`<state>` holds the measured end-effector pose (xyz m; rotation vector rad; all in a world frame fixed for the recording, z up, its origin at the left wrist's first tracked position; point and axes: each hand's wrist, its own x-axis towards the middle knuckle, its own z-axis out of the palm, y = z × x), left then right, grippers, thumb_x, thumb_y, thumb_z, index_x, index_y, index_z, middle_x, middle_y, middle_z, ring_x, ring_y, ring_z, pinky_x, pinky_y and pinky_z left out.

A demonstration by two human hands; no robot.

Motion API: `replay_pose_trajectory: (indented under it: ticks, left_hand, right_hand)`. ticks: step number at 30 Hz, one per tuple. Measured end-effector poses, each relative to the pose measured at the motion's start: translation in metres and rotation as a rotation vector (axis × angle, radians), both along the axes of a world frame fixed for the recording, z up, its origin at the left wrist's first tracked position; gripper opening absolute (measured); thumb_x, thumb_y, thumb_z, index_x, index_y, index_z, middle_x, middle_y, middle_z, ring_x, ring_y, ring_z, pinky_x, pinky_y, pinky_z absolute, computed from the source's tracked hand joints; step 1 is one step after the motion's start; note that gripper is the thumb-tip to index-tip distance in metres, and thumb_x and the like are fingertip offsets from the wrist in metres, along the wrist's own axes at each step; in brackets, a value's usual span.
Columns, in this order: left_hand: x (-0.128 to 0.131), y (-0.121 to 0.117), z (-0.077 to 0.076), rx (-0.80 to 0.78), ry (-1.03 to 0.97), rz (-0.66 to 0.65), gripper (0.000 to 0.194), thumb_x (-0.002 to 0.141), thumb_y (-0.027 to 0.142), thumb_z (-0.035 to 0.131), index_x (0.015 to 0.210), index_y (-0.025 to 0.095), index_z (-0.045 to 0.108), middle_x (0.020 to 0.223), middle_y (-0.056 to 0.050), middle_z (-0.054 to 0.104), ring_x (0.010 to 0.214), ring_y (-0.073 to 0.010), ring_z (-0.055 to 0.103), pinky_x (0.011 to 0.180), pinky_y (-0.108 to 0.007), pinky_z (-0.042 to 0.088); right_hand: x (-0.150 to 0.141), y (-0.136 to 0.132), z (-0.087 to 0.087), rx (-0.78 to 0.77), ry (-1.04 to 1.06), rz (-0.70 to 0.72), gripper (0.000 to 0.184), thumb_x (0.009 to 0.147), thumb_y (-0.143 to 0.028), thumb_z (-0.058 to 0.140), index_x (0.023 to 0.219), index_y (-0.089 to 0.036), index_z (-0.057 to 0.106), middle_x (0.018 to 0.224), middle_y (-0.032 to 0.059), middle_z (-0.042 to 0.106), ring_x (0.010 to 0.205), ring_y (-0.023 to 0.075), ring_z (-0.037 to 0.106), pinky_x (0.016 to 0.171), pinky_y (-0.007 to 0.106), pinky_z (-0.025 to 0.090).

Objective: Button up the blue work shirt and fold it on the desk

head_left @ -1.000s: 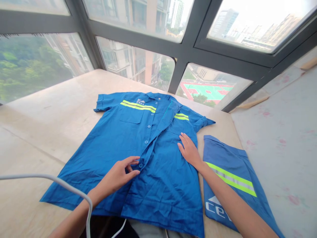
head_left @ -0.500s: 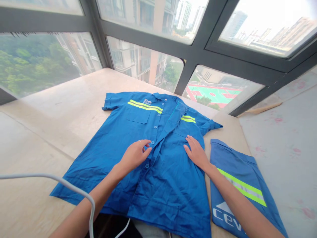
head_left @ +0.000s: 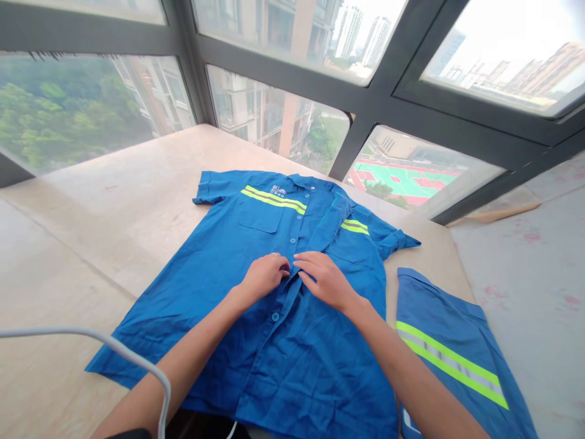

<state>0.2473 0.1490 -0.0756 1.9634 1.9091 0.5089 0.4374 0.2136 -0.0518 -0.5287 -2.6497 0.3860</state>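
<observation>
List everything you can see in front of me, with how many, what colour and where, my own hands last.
Shirt: one, blue with yellow-green stripes, spread at centre
Buttons: at least four, blue, down the shirt front
Logo: one, white, on the shirt chest
Folded garment: one, blue with yellow-green and silver stripes, right of the shirt
Ledge: one, cream, under both garments
Cable: at least one, white, lower left
Window frame: one, grey, behind the ledge
Wall: one, whitish with pink flowers, far right
Buildings, trees, court: several, mixed colours, outside
Left hand: one, bare, at the shirt opening
Right hand: one, bare, beside it
</observation>
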Motion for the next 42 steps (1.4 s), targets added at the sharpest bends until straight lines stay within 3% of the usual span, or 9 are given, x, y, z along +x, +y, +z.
replay_pose_trajectory:
  ticks: [6,9,13,17,24,32,42]
  left_hand:
    - [0.001,-0.005,-0.001,0.032,-0.171,0.069,0.011,0.086,0.023,0.059,0.086,0.02,0.069,0.088,-0.005,0.071,0.086,-0.0215,0.065,0.076,-0.03,0.047]
    - [0.001,-0.006,0.001,0.015,-0.33,0.068,0.012,0.085,0.026,0.058,0.084,0.019,0.068,0.084,-0.004,0.071,0.078,-0.0193,0.066,0.068,-0.027,0.048]
    - [-0.002,-0.003,-0.002,-0.104,-0.662,0.132,0.02,0.082,0.035,0.061,0.085,0.016,0.067,0.076,-0.001,0.069,0.05,-0.0118,0.059,0.046,-0.022,0.043]
    - [-0.006,0.003,-0.01,-0.182,-0.864,0.151,0.023,0.078,0.034,0.065,0.085,0.013,0.067,0.069,0.0,0.066,0.044,-0.009,0.057,0.042,-0.018,0.04]
    - [-0.006,0.006,-0.009,-0.248,-0.9,0.198,0.016,0.079,0.026,0.066,0.085,0.011,0.067,0.058,0.002,0.061,0.044,-0.0083,0.056,0.042,-0.016,0.039]
    - [-0.004,0.005,-0.008,-0.229,-0.929,0.223,0.017,0.079,0.025,0.066,0.087,0.01,0.069,0.061,0.001,0.063,0.043,-0.0073,0.055,0.04,-0.016,0.037]
    - [-0.004,0.004,-0.002,-0.238,-0.948,0.272,0.022,0.078,0.028,0.07,0.09,0.01,0.069,0.06,0.001,0.063,0.043,-0.0073,0.054,0.04,-0.016,0.039]
  right_hand:
    - [-0.01,0.014,-0.012,0.066,-0.199,0.05,0.02,0.09,-0.013,0.057,0.1,-0.022,0.072,0.094,0.0049,0.073,0.095,0.0218,0.06,0.107,0.049,0.036]
    - [-0.005,0.018,-0.012,0.106,-0.157,0.079,0.019,0.091,-0.015,0.057,0.097,-0.024,0.074,0.09,0.0042,0.071,0.09,0.0204,0.058,0.102,0.045,0.039]
    - [-0.006,0.017,-0.007,0.166,-0.022,0.084,0.022,0.095,-0.018,0.052,0.097,-0.023,0.074,0.089,0.0048,0.07,0.087,0.0189,0.055,0.099,0.041,0.04]
    - [-0.013,0.016,-0.007,0.193,0.063,0.117,0.02,0.094,-0.016,0.054,0.097,-0.021,0.073,0.093,0.0058,0.07,0.089,0.0191,0.054,0.094,0.039,0.042]
    - [-0.015,0.013,-0.02,0.144,0.096,0.086,0.019,0.094,-0.018,0.055,0.1,-0.023,0.073,0.09,0.0047,0.07,0.088,0.0194,0.056,0.094,0.041,0.042]
    - [-0.017,0.005,-0.042,0.142,0.286,-0.04,0.019,0.09,-0.016,0.057,0.098,-0.023,0.073,0.083,0.0032,0.069,0.083,0.0191,0.058,0.093,0.04,0.045]
    - [-0.011,0.005,-0.045,0.164,0.28,-0.043,0.015,0.093,-0.021,0.058,0.096,-0.021,0.072,0.082,0.0037,0.069,0.086,0.0196,0.057,0.089,0.04,0.044]
